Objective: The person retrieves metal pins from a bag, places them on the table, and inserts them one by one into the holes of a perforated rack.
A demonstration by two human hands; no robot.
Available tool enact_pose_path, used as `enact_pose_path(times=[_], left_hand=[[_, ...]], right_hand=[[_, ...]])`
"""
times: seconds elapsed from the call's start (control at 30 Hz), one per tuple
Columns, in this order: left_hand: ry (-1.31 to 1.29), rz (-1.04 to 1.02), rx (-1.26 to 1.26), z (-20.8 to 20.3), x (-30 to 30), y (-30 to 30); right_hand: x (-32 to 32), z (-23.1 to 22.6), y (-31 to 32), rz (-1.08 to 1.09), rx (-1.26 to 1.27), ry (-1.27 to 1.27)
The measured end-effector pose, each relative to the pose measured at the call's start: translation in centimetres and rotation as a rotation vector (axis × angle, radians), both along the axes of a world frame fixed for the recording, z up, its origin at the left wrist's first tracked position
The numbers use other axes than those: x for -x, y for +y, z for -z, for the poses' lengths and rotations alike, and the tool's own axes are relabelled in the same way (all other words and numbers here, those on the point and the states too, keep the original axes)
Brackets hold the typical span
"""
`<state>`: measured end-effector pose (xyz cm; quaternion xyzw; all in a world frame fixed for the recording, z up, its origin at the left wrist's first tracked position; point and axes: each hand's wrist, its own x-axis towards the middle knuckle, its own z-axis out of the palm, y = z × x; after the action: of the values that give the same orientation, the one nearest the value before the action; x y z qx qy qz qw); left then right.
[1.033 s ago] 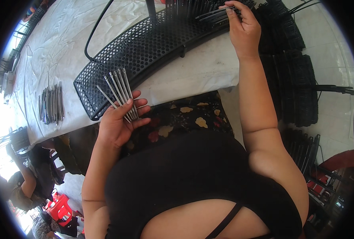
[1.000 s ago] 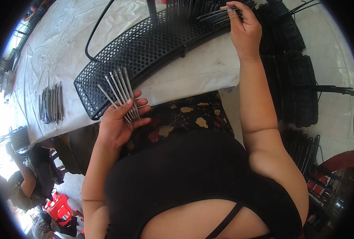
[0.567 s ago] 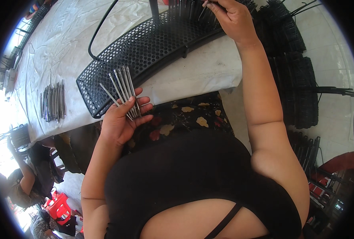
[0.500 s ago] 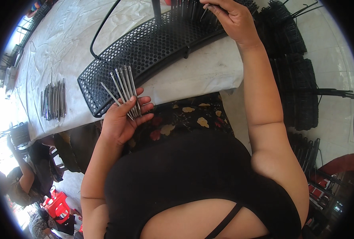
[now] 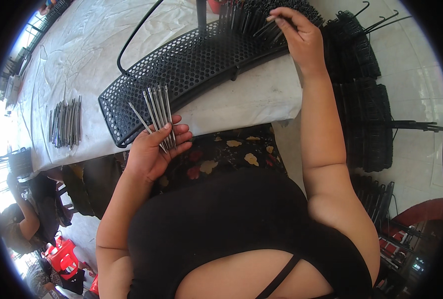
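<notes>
Several thin metal rods (image 5: 160, 112) are fanned out in my left hand (image 5: 154, 147), pinned between thumb and fingers, their tips pointing up and away from me. One of them splays off to the left of the others. The hand is in front of the near left end of a long, curved black perforated rack (image 5: 176, 62) on the table. Over the rack's far right end, my right hand (image 5: 301, 42) has thumb and forefinger pinched together; what they hold, if anything, is too small to name. Dark rods (image 5: 239, 17) stand packed upright in the rack near that hand.
A bundle of metal rods (image 5: 66, 123) lies on the white-covered table (image 5: 72, 55) at the left. Stacks of black racks (image 5: 363, 122) stand along the right. Another person (image 5: 29, 219) and a red plastic stool (image 5: 63, 255) are at the lower left.
My right hand has moved slightly down and toward me, and the dark thin piece seen at its fingertips no longer shows clearly. The left hand keeps its rods, nearly still.
</notes>
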<state>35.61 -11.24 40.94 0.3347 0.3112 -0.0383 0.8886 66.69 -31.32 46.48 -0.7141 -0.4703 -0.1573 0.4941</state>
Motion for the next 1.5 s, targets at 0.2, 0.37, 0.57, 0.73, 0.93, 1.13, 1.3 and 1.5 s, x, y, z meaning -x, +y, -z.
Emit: enact_pose_path(times=[0.2, 0.37, 0.57, 0.73, 0.93, 1.13, 1.3, 1.5], left_hand=[[-0.004, 0.024, -0.028, 0.3, 0.1, 0.0], [0.016, 0.045, -0.07, 0.3, 0.2, 0.1], [0.028, 0.026, -0.098, 0.0, 0.1, -0.3], [0.037, 0.027, -0.132, 0.3, 0.0, -0.2], [0.033, 0.022, -0.168, 0.5, 0.3, -0.3], [-0.016, 0.123, -0.254, -0.7, -1.6, -1.7], [-0.062, 0.163, -0.222, -1.7, -2.5, -2.6], [-0.007, 0.091, 0.001, -0.9, -2.0, -1.2]], right_hand=[[-0.3, 0.3, 0.2, -0.003, 0.048, -0.075], [-0.7, -0.9, 1.1, 0.299, 0.257, -0.309], [-0.6, -1.2, 0.1, -0.086, 0.073, -0.153], [0.5, -3.1, 1.1, 0.258, 0.583, -0.203], [0.6, -2.2, 0.6, 0.386, 0.516, -0.211], [5.5, 2.2, 2.4, 0.026, -0.097, 0.289], [12.3, 3.5, 5.3, -0.532, 0.126, 1.034], [3.4, -0.9, 3.9, 0.152, -0.04, 0.264]])
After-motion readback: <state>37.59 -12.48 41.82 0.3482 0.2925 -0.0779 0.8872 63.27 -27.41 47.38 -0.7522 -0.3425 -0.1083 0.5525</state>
